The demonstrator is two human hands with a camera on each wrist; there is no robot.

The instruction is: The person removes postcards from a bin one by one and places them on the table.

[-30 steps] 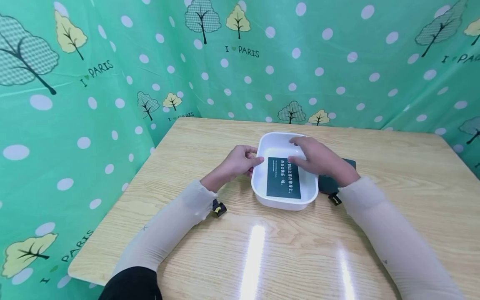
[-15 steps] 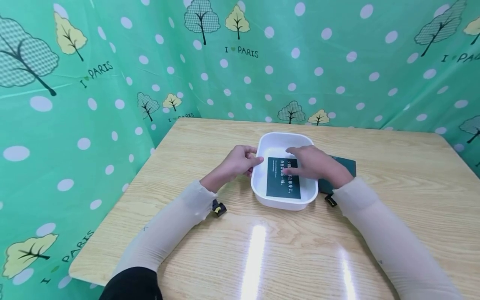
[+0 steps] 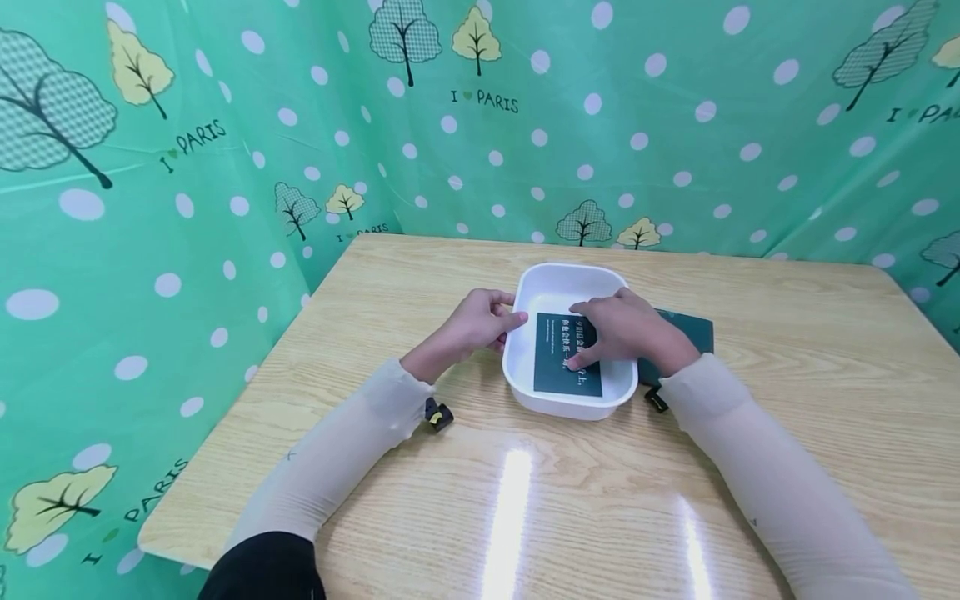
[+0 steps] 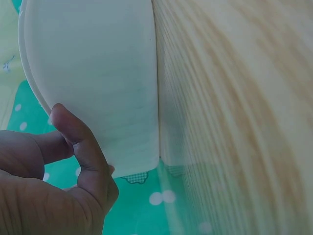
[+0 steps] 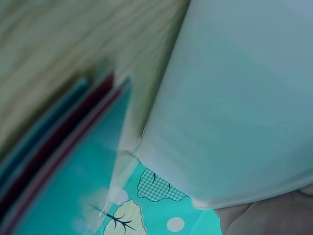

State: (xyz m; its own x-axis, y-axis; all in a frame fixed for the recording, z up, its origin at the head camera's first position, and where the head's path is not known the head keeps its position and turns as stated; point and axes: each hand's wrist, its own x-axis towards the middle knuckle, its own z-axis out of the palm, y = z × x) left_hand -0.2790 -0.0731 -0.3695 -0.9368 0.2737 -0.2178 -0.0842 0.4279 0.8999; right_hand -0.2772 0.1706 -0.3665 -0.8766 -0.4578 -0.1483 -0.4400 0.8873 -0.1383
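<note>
A white plastic basin [image 3: 536,292] with rounded corners sits on the table. My left hand [image 3: 480,323] grips its left rim, thumb over the edge and fingers against the outer wall. In the left wrist view the thumb and fingers of that hand [image 4: 73,171] meet the basin's edge. A dark green card [image 3: 553,375] with white printed writing lies flat in the basin. Over the right rim reaches my right hand [image 3: 622,327], thumb and forefinger spread apart across the card and covering part of its writing. In the right wrist view only a bit of that hand [image 5: 269,215] shows.
Right of the basin, partly under my right forearm, lies a dark green booklet-like stack [image 3: 692,329]; its layered green and dark red edges [image 5: 63,132] show blurred in the right wrist view. A wooden table [image 3: 600,492] backs onto a green dotted curtain [image 3: 675,150].
My right hand has moved slightly left and toward me, its thumb passing from the card's upper part to lower over the writing. The left hand and basin have kept still.
</note>
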